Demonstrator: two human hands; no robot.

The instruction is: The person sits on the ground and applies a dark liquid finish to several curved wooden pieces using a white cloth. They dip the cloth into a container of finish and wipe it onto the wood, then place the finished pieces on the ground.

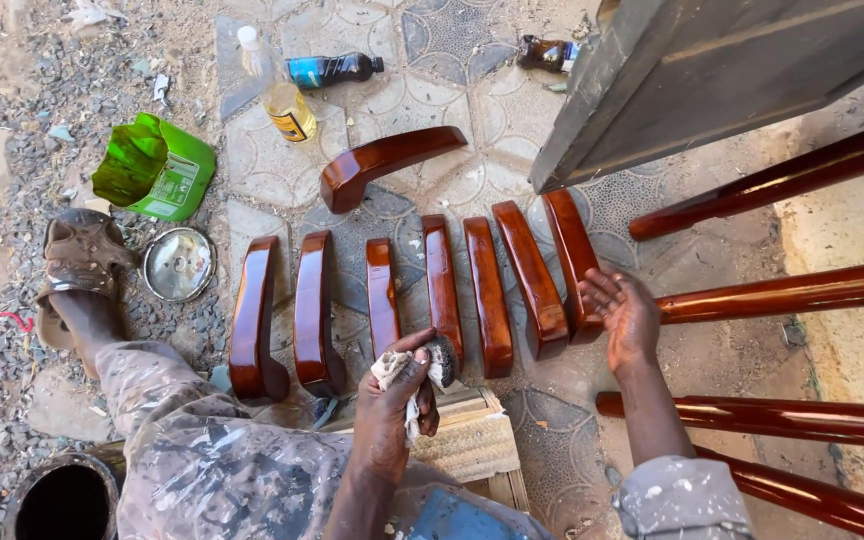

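Observation:
Several glossy red-brown curved wooden pieces (489, 293) lie side by side on the patterned paving. One more curved piece (384, 160) lies crosswise behind them. My left hand (393, 400) grips a stained cloth wad (430, 364) just above the near end of a middle piece. My right hand (624, 312) is spread open, its fingers resting on the near end of the rightmost piece (570, 255).
Varnished long rails (782, 295) stretch off to the right. A grey wooden panel (712, 70) leans at top right. Bottles (282, 95), a cut green can (157, 165), a round metal lid (178, 264) and a dark tin (60, 500) sit at left. My sandalled foot (80, 255) rests on gravel.

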